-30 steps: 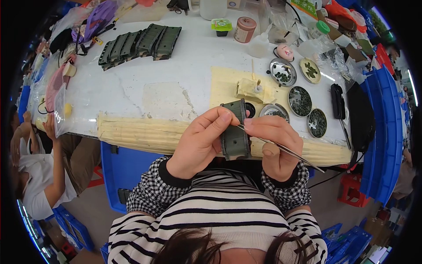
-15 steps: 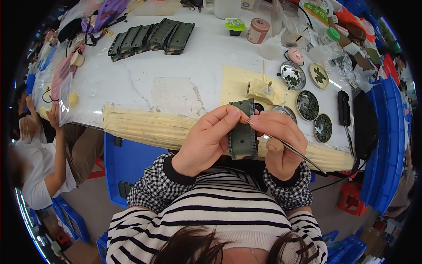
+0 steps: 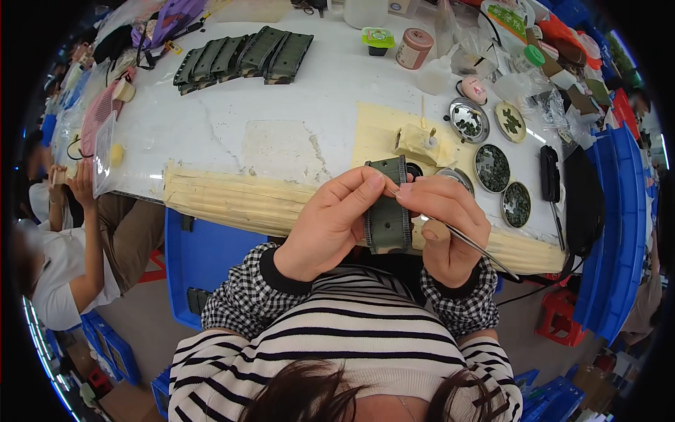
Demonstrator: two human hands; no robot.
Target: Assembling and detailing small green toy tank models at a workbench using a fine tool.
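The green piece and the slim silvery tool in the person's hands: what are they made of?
Green piece: probably moulded plastic, perhaps painted, with a dull satin finish; its even edge ridges suggest moulding. Slim tool: likely smooth, polished metal, judging by its silvery shine.

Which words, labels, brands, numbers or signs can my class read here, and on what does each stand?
Green-and-white plastic packet, upper right: large printed characters, not copied out here.
Pink cylindrical jar: label print too small to read.
Small green-topped black tub: lid markings too small to read.
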